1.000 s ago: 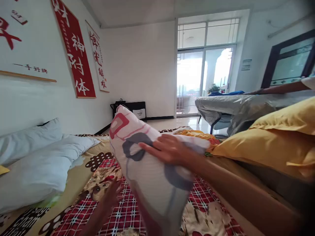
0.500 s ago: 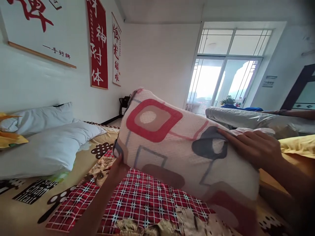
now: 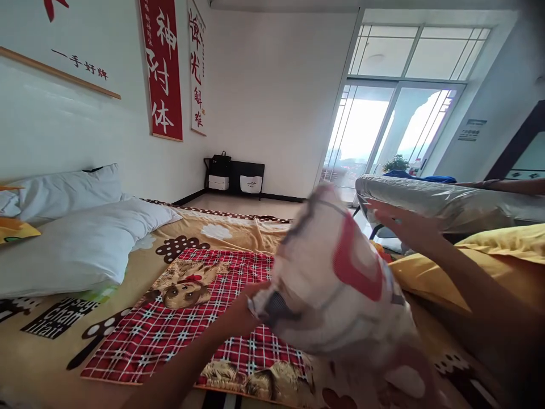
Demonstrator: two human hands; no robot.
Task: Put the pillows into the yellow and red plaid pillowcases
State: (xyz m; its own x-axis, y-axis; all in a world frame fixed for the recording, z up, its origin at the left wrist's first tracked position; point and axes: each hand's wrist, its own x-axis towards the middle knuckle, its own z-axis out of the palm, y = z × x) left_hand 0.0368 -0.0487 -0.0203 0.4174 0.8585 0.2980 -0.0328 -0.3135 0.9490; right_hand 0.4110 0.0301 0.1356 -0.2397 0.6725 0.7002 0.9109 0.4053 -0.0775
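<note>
A white pillow with red and grey square patterns [image 3: 336, 284] is up in the air over the bed, blurred by motion. My left hand [image 3: 242, 312] grips its lower left corner. My right hand [image 3: 398, 224] is at the pillow's upper right side with fingers stretched out, smeared by motion; contact with the fabric is unclear. Under the pillow lies a red plaid blanket with a dog picture [image 3: 191, 318] on a tan bedspread [image 3: 238, 227].
Two white pillows [image 3: 80, 244] lie at the left against the wall. A yellow pillow [image 3: 489, 255] sits at the right. Beyond it stands a table under a silver cover [image 3: 434, 199], with another person's arm [image 3: 506, 184] resting on it. Black bags [image 3: 234, 176] stand by the far wall.
The pillow has swung down and to the right and now blurs. My right hand has come off its flat grip and spread open. The left hand stays on the lower corner.
</note>
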